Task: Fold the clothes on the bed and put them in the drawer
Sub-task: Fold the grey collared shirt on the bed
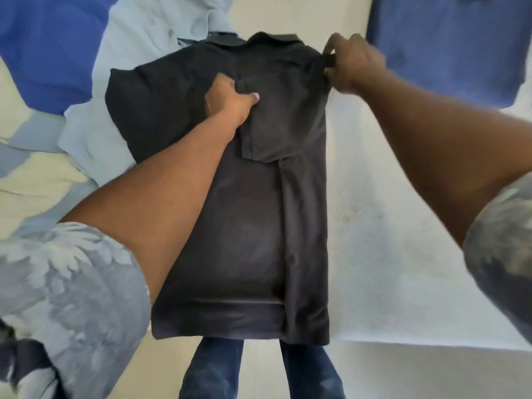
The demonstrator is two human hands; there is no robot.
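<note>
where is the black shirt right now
In the head view the black shirt lies centre on the bed, light blue shirt at its left.

Left hand (230, 100) and right hand (354, 64) outstretched — both in curled pinches.

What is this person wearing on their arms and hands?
Both arms have sleeves of grey-blue cloth printed with pale leaf-like shapes. The left sleeve and the right sleeve look alike and end near the elbows. The forearms are bare. The left hand and right hand wear no gloves, and no watch or bracelet shows.
</note>
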